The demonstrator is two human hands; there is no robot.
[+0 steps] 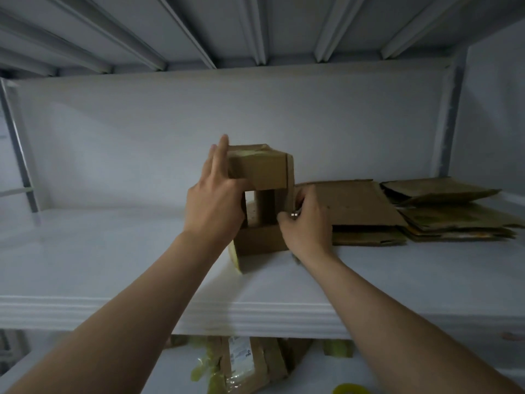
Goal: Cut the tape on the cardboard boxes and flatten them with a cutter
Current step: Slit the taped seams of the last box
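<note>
1. Steadying the cardboard box at the shelf's middle, I am pressing my left hand against its left side, fingers straight, together.
2. My right hand is pinching its right wall.
3. Flattened cardboard is lying beside it.

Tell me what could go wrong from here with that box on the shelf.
1. The box stands on end, partly opened, held at its sides by the left hand and right hand; uneven pressure might topple it on the shelf.
2. No cutter is clearly visible; if the right hand hides one, a slip could cut it.
3. The stack of flat cardboard lies right beside that hand and could get shoved.
</note>
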